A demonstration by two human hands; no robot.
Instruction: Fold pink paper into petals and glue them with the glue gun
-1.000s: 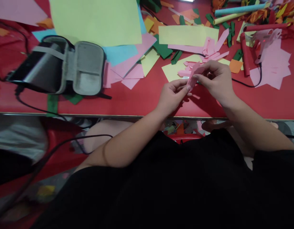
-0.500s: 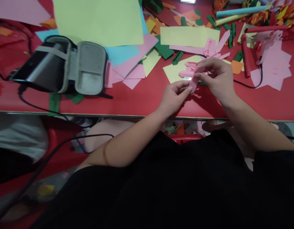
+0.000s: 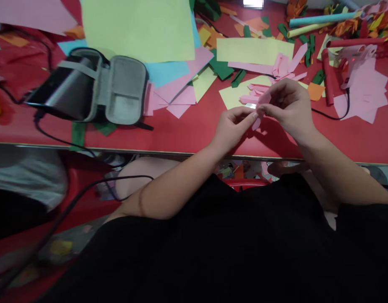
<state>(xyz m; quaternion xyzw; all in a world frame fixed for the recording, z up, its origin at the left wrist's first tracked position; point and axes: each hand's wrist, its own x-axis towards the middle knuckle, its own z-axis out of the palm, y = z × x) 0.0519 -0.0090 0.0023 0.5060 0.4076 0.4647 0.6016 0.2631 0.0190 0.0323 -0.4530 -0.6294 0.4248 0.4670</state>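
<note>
Between my two hands is a small strip of pink paper, held just above the red table. My left hand pinches it from the left with thumb and forefinger. From the right, my right hand grips it with thumb and bent fingers, which hide much of the strip. Behind the hands lie folded pink paper pieces and a pale yellow sheet. A glue gun with a small red light rests on pink sheets to the right.
An open black case with a dark device and cables stands at left. Large yellow-green paper lies behind it. Rolled paper tubes and a red tube are at right. The table's front edge runs close to my body.
The pink strip is now more covered by my fingers, and my right thumb has come down closer to my left fingertips. The whole view has shifted slightly.
</note>
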